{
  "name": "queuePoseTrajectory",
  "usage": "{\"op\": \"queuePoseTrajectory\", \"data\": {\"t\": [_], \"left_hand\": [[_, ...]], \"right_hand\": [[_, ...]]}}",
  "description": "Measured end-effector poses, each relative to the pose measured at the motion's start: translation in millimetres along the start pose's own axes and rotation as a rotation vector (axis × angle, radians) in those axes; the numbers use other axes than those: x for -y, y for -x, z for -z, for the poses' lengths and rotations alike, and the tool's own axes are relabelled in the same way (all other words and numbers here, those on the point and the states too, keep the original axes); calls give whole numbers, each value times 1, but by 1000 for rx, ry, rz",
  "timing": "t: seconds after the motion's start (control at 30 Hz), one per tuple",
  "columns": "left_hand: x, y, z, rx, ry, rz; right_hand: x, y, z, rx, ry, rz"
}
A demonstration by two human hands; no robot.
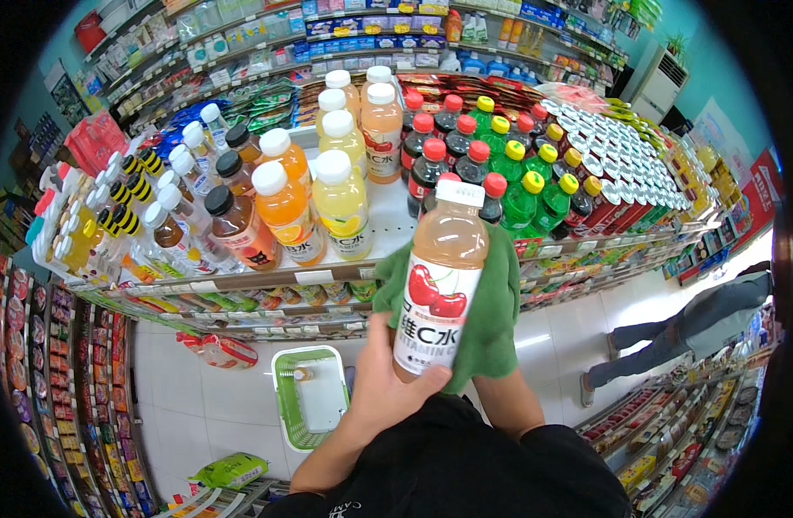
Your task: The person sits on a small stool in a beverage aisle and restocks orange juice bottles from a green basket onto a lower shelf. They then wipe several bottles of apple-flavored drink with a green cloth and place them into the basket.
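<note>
My left hand (396,382) grips the lower part of a plastic drink bottle (440,278) with a white cap and a cherry label, its contents pale peach. Behind the bottle a green cloth (490,304) covers my right hand; only the wrist and forearm show below it, so its fingers are hidden. The cloth lies against the bottle's back and side. On the shelf top ahead, similar peach bottles (383,129) stand behind a bare strip of white shelf (390,223). Yellow lemon-label bottles (340,207) and orange ones (286,213) stand to the left.
Cola bottles (428,168), green soda bottles (519,204) and many cans (620,155) fill the shelf's right side. On the floor are a green and white basket (281,401) with a bottle inside, a red-and-white bag (218,349) and a green packet (234,471). A person (681,317) is at the right.
</note>
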State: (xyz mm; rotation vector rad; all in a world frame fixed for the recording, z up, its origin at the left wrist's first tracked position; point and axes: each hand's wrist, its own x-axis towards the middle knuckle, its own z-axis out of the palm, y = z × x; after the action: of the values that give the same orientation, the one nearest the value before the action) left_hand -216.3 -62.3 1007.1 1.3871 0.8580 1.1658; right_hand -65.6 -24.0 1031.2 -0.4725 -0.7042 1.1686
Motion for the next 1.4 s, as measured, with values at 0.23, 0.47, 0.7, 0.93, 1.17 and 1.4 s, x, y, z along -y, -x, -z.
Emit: {"op": "queuePoseTrajectory", "data": {"t": [0.23,0.47,0.7,0.93,1.17,1.4], "left_hand": [[10,3,21,439,404,301],[31,25,5,940,1454,540],[-8,4,39,295,-135,-2],[-20,-1,45,255,-232,-72],[-18,20,23,259,452,223],[-22,-1,13,-83,-405,-160]], "right_hand": [[9,-2,9,8,90,90],[8,-2,6,9,146,138],[1,8,11,-33,245,182],[-10,10,15,-3,405,168],[-17,6,17,60,474,120],[-8,-4,23,8,531,202]]}}
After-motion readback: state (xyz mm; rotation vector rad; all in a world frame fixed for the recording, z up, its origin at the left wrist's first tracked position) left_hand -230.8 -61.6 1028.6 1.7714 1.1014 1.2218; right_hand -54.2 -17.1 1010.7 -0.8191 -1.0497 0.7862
